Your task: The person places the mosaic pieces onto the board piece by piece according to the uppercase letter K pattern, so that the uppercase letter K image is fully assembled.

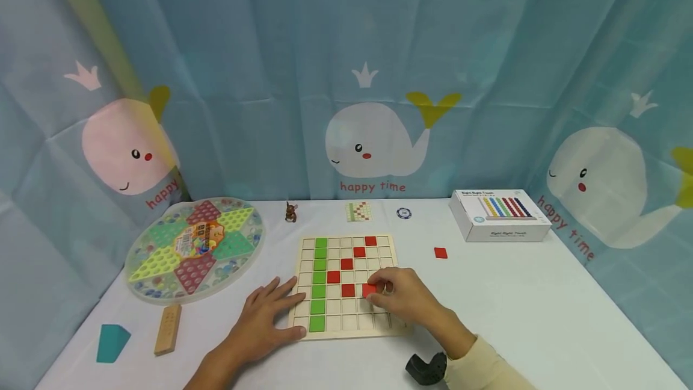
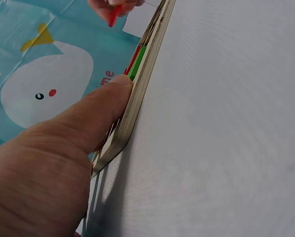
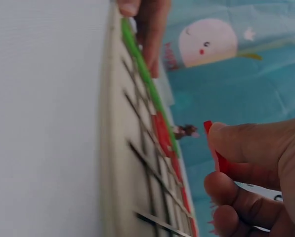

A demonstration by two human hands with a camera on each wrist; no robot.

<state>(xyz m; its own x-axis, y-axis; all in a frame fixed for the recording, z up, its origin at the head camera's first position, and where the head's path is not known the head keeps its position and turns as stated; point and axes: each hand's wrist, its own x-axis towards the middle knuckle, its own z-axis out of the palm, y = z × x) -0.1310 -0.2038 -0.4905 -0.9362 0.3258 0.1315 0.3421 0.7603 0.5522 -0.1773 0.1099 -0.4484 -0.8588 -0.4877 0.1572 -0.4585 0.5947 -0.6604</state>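
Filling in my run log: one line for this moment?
left hand: steadies grid board | right hand: pinches red tile above board | spare tile on table

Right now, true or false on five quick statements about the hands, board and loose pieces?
1. The right hand pinches a red tile over the grid board. True.
2. The left hand lifts the board off the table. False: it rests flat at the board's left edge, thumb along the front.
3. A column of green tiles fills the board's left side. True.
4. A spare red tile lies on the table right of the board. True.
5. The white box sits on the round checkers board. False: it stands far right, apart.
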